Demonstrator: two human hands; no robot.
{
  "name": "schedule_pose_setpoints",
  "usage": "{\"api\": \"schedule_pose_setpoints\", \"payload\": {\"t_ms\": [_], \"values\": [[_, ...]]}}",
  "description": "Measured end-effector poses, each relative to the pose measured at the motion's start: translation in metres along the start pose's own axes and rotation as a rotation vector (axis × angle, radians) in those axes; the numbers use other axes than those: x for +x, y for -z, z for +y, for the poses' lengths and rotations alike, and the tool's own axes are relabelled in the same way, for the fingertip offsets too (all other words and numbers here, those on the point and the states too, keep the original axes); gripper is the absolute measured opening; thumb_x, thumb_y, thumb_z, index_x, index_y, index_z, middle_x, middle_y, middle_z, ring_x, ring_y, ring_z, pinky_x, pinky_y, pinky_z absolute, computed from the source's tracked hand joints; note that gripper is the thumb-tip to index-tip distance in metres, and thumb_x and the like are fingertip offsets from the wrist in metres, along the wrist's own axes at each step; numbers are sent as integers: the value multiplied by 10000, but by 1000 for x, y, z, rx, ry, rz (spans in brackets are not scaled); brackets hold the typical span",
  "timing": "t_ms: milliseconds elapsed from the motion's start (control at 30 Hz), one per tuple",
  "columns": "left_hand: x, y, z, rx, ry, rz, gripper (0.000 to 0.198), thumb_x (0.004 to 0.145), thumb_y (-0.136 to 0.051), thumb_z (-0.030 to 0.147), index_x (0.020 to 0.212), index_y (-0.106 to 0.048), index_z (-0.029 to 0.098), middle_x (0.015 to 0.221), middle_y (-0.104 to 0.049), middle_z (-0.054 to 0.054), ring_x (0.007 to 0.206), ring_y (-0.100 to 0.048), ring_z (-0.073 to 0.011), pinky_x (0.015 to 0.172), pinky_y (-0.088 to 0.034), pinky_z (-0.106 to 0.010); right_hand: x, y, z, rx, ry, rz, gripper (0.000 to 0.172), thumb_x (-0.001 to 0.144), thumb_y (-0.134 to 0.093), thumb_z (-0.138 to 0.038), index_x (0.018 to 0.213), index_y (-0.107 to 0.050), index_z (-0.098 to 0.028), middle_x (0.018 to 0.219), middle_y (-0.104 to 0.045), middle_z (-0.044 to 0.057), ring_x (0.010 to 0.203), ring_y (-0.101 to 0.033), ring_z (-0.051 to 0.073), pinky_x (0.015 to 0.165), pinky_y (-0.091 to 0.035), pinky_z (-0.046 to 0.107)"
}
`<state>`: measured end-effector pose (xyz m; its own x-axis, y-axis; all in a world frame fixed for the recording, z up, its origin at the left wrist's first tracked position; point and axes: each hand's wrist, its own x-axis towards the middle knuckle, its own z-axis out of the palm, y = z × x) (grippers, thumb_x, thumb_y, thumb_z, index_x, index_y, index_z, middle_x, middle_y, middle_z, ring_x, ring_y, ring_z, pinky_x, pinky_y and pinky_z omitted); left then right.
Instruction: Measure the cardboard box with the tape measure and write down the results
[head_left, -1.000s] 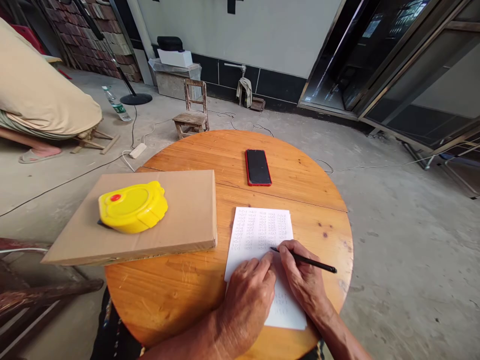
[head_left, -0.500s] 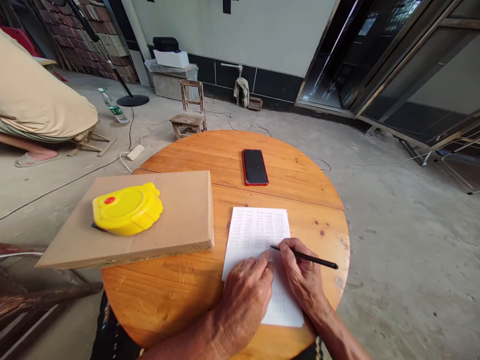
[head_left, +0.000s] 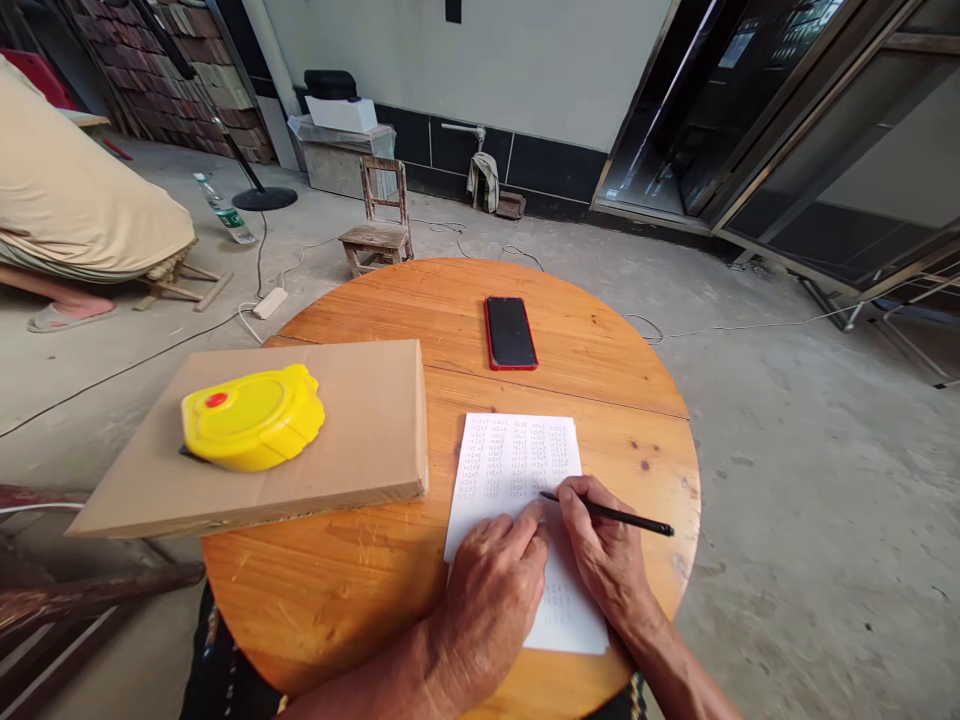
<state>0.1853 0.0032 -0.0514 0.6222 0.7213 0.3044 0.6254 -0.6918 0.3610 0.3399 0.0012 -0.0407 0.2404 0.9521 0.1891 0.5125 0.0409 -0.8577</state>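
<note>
Fingers-wise: pinching pen (head_left: 619, 517) in right hand (head_left: 609, 560), resting left hand (head_left: 495, 590) on paper (head_left: 495, 507) on table (head_left: 360, 590), gripping nothing with it. Could probably skew the writing (head_left: 517, 458) by nudging that paper mid-stroke tho.

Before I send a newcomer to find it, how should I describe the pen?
Start at the round table, then the white paper on its near half. The right hand holds the pen there, tip by the writing. It is slim and black, unlike the broad, red-edged phone.
</note>
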Motion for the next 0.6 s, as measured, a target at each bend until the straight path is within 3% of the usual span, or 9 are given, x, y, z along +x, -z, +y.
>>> {"api": "schedule_pose_setpoints", "payload": {"t_ms": [433,600], "values": [[0,0,0,-19,-11,11,251,840,-509,21,983,-653,169,1208,-677,-48,840,-625,-230,734,-566,-412,1,-1,0,-45,5,-6,237,959,-483,-291,767,-583,-196,672,-567,-15,622,-507,140,608,-423,253],[1,2,0,-21,-11,11,311,817,-519,11,1059,-648,157,1214,-680,-42,837,-636,-229,749,-574,-418,0,-1,1,-45,-7,-6,249,956,-488,-306,753,-582,-196,657,-563,-17,606,-503,137,591,-421,249]]}}
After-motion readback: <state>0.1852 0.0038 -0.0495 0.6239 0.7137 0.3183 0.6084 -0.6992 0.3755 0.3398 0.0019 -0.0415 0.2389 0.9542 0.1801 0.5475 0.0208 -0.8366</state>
